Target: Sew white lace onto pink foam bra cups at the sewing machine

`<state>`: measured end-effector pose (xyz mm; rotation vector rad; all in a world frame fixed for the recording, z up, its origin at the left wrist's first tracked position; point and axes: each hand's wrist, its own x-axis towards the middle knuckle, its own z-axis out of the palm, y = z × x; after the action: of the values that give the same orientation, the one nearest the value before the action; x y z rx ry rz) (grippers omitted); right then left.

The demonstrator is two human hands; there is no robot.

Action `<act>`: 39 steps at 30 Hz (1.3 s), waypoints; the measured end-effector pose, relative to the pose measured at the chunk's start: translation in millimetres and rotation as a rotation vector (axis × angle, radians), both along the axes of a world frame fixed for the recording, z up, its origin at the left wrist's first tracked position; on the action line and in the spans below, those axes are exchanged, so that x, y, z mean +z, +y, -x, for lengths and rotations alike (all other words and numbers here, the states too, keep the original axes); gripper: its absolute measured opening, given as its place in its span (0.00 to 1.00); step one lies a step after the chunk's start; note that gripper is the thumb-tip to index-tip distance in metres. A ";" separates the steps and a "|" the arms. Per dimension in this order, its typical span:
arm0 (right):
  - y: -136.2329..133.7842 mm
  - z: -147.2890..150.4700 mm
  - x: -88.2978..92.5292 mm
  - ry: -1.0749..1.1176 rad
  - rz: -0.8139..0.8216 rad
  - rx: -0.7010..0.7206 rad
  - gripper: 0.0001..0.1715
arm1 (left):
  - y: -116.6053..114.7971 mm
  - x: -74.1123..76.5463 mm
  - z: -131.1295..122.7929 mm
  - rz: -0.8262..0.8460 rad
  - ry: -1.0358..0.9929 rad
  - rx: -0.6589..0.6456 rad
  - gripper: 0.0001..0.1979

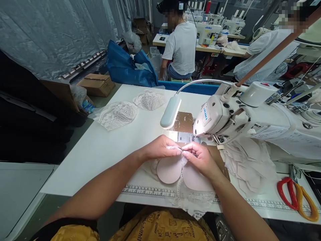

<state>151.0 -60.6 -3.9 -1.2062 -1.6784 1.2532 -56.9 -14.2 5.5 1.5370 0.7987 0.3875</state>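
My left hand [160, 148] and my right hand [199, 158] meet in front of the needle of a white sewing machine [250, 117]. Both pinch the top edge of a garment piece made of two pale pink padded cups [170, 170] with white lace [193, 201] between and below them. The fingers of each hand are closed on the lace edge. The cups lie flat on the white table [100, 150], and the lace hangs over its front edge with the printed ruler.
A gooseneck lamp [171, 112] hangs over the table just behind my hands. Two white lace pieces [117, 115] lie at the back left. A stack of pale cut pieces [248, 167] sits under the machine arm. Red and orange scissors [296, 197] lie at right. Other people sew behind.
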 end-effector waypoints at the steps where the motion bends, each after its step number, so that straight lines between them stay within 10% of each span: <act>1: 0.3 -1.0 0.0 -0.002 0.002 0.003 0.10 | -0.5 1.3 -0.1 -0.002 0.004 0.000 0.15; 27: 1.7 -1.8 -1.9 -0.117 0.126 0.003 0.08 | 9.2 -3.7 8.1 0.028 0.018 -0.181 0.15; 39: -3.0 -1.5 -1.7 -0.120 0.165 -0.056 0.09 | 14.7 -4.9 21.2 -0.003 0.026 -0.045 0.18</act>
<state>152.5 -63.6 -5.7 -1.4421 -1.6391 1.3294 -78.1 0.5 0.6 1.5629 0.7822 0.3365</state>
